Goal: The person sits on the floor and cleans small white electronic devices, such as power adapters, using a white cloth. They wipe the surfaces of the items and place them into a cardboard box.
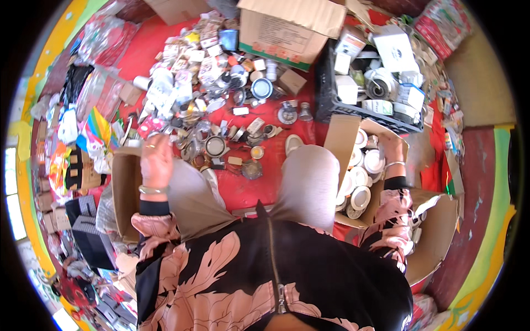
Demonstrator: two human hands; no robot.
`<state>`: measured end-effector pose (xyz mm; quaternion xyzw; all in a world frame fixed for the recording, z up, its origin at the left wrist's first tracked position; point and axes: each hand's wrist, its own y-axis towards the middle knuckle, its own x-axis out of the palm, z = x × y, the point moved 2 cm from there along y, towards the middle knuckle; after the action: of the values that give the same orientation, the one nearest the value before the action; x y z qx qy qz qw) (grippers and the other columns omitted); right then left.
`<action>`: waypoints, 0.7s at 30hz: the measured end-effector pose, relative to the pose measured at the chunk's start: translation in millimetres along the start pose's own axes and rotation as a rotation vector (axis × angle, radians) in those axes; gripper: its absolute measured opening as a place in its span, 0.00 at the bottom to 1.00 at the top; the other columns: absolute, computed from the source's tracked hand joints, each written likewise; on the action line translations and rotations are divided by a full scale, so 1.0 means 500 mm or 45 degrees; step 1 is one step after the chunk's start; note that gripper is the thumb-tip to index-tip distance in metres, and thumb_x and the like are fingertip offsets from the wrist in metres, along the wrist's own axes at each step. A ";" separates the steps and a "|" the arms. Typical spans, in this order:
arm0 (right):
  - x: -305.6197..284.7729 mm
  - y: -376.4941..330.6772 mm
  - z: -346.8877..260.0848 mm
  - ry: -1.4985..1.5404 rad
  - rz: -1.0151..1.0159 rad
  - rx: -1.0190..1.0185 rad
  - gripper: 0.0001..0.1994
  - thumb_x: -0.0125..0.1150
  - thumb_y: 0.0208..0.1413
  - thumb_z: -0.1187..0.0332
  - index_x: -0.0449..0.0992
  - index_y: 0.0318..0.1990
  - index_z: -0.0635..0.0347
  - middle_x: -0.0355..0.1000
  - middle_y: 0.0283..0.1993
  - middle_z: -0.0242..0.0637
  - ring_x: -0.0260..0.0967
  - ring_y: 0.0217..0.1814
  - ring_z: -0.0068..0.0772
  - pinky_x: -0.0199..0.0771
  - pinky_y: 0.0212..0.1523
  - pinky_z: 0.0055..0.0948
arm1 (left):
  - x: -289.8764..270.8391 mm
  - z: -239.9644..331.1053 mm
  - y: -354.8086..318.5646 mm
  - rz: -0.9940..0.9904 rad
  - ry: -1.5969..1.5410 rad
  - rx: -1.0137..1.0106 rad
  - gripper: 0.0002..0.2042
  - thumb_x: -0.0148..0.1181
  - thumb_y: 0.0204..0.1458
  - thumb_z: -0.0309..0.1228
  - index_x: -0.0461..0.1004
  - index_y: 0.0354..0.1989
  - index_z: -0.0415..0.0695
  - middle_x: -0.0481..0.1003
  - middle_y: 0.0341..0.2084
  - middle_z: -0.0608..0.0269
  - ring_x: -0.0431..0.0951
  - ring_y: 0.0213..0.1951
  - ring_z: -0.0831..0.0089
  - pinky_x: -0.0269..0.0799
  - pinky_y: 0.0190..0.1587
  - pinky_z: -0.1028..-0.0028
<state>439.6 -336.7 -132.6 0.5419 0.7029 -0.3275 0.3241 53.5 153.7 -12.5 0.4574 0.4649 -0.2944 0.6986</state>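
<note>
My left hand, with a ring and a bangle, is raised beside a tall open cardboard box at my left knee. Its fingers are curled together; what they hold, if anything, is hidden. Just beyond them lies a small pink-red packet. On the other side, my right hand reaches into the far right corner of a cardboard box full of white round disc-shaped pieces. The fingers there are mostly hidden, so their grip does not show.
Between my knees and beyond, a red floor cover carries a heap of small jars, lids and packets. A black crate with boxes and lamp-like parts stands far right. Behind it is a large carton; another open box is near right.
</note>
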 end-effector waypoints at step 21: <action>0.232 -0.252 -0.686 0.276 -0.798 -0.822 0.10 0.57 0.49 0.68 0.76 0.34 0.66 0.73 0.26 0.43 0.72 0.27 0.27 0.69 0.30 0.24 | -0.158 -0.308 -0.434 0.060 0.049 -1.293 0.09 0.57 0.41 0.30 0.72 0.30 0.39 0.74 0.25 0.44 0.74 0.32 0.48 0.69 0.36 0.58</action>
<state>259.0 -19.6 -15.6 0.2057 0.9287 -0.1154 0.2863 -217.9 204.8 -42.5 0.0760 0.5517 -0.0069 0.8305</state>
